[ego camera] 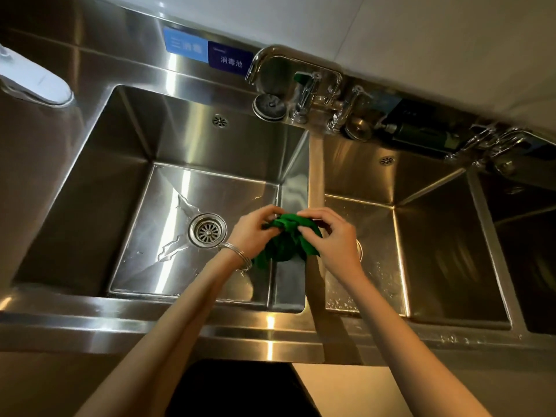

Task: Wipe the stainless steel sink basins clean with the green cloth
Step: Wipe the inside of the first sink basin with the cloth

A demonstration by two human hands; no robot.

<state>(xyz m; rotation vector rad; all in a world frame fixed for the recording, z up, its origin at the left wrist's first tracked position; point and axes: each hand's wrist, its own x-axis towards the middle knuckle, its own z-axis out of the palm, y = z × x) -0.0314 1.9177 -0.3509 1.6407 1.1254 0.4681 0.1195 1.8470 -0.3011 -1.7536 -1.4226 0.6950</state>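
A bunched green cloth (287, 240) hangs between both hands above the divider (316, 188) that separates two steel basins. My left hand (255, 230), with metal bangles at the wrist, pinches its left top edge. My right hand (334, 236) pinches the right top edge. The cloth's lower part droops over the left basin (168, 224), whose floor holds a round drain strainer (207, 230) and streaks of water. The middle basin (436, 251) lies to the right, its floor speckled with droplets.
A swivel faucet (270, 60) with lever handles stands at the back rim above the divider. Blue labels (207, 52) are stuck on the backsplash. A white object (33, 79) lies on the left counter. A third basin (529, 251) and another tap (496, 142) are at the right.
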